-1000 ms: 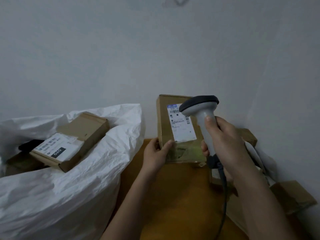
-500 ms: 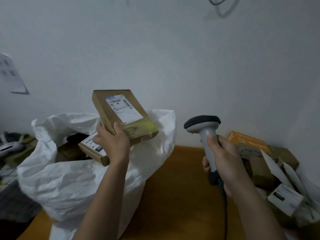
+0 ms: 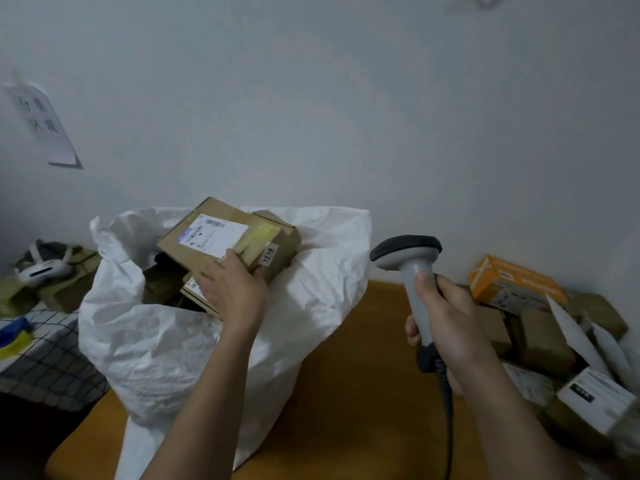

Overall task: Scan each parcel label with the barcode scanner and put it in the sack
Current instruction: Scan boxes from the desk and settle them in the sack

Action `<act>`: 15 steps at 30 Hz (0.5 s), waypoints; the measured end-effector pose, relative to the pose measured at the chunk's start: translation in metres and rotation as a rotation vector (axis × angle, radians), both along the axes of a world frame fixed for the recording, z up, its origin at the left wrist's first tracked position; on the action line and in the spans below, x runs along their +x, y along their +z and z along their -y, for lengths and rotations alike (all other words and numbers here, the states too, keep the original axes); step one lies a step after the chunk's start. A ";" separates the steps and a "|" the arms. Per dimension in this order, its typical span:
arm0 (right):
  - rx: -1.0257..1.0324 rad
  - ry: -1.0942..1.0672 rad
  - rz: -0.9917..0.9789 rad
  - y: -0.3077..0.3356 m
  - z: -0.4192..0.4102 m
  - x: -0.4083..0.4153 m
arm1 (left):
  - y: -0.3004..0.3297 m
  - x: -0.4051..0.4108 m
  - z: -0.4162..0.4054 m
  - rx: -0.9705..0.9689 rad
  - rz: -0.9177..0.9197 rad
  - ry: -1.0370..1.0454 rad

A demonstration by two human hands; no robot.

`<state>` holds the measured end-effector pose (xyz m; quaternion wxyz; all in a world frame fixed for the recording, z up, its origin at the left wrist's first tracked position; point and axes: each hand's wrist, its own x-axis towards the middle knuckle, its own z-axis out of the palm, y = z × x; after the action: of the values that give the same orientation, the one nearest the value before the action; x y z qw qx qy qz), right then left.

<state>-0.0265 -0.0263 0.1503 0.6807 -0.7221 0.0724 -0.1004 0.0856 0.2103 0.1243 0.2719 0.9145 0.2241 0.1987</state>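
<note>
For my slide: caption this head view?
Left hand lowers brown cardboard parcel into white woven sack; right hand holds grey barcode scanner.

parcel (image 3: pixel 221 237) matt brown cardboard, paper label; sack (image 3: pixel 166 348) crinkled woven white plastic; scanner (image 3: pixel 412 271) smooth grey plastic

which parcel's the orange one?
The orange box on top of the pile at the right, by the wall. The other boxes there, and those at the sack, are plain brown cardboard.

The sack (image 3: pixel 194 348) hides the lower parcels; the scanner cable (image 3: pixel 449 427) leaves the bottom edge.
</note>
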 end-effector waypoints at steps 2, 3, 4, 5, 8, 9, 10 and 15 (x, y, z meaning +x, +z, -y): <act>0.009 -0.013 -0.008 -0.001 0.005 0.000 | -0.001 0.004 0.000 0.043 -0.010 0.006; 0.012 -0.022 -0.013 -0.001 0.007 0.000 | -0.001 0.005 0.003 0.058 -0.009 0.006; 0.013 -0.030 -0.019 -0.002 0.009 0.000 | -0.002 0.004 0.007 0.069 -0.003 0.009; 0.015 -0.036 -0.022 -0.002 0.012 -0.001 | -0.003 0.002 0.011 0.085 0.009 0.010; 0.017 -0.050 -0.023 -0.004 0.019 -0.002 | -0.004 -0.004 0.028 0.151 0.068 -0.015; 0.013 -0.057 -0.023 -0.005 0.021 -0.002 | -0.004 -0.005 0.035 0.170 0.093 -0.036; 0.009 -0.063 -0.025 -0.005 0.024 -0.002 | -0.004 -0.005 0.041 0.186 0.119 -0.066; 0.008 -0.109 -0.039 -0.010 0.046 0.001 | -0.008 -0.005 0.087 0.198 0.265 -0.311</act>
<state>-0.0257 -0.0720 0.1399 0.6753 -0.7163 0.1253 -0.1230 0.0806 0.1229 0.1165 0.2350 0.9263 0.0224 0.2937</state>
